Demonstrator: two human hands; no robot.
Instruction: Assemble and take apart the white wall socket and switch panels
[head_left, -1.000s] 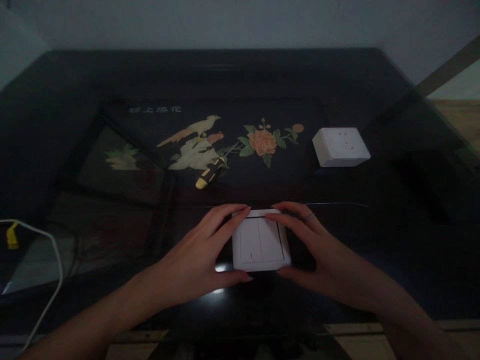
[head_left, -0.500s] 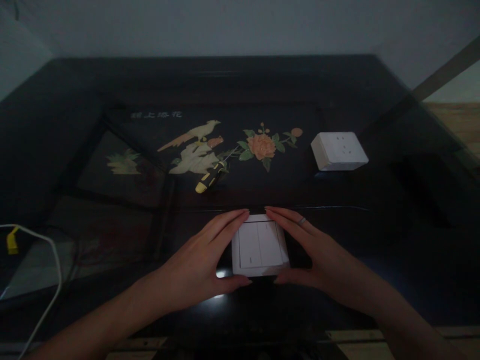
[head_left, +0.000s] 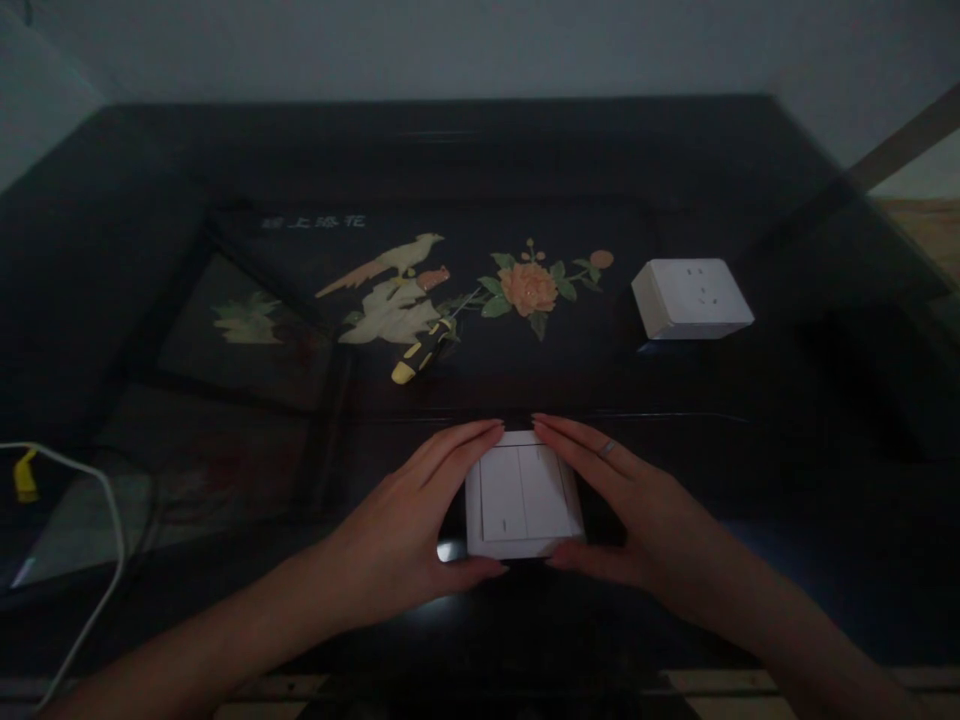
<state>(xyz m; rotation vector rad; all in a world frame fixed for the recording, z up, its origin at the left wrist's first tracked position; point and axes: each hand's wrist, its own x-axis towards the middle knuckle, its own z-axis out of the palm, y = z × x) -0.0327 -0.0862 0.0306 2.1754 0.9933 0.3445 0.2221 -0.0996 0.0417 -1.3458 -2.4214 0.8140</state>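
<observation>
A white wall switch with two rockers [head_left: 523, 492] is near the front of the dark table, gripped from both sides. My left hand [head_left: 431, 510] has its fingers on the switch's far left corner and its thumb along the near edge. Opposite it, my right hand [head_left: 622, 505], with a ring on one finger, grips the far right corner, its thumb at the near right. Beyond the hands lies a screwdriver [head_left: 421, 352] with a black and yellow handle, its shaft pointing away to the right. The underside of the switch is hidden.
A white socket box [head_left: 694, 298] stands at the right on the glossy black table [head_left: 525, 150], which has a bird and flower inlay. At the left, a white cable [head_left: 118, 540] with a yellow tag [head_left: 25, 477] runs down to the front edge. A pale wall rises behind.
The view has shifted slightly, so the socket box appears a little farther right. Both hands keep their hold on the switch, which has hardly moved.
</observation>
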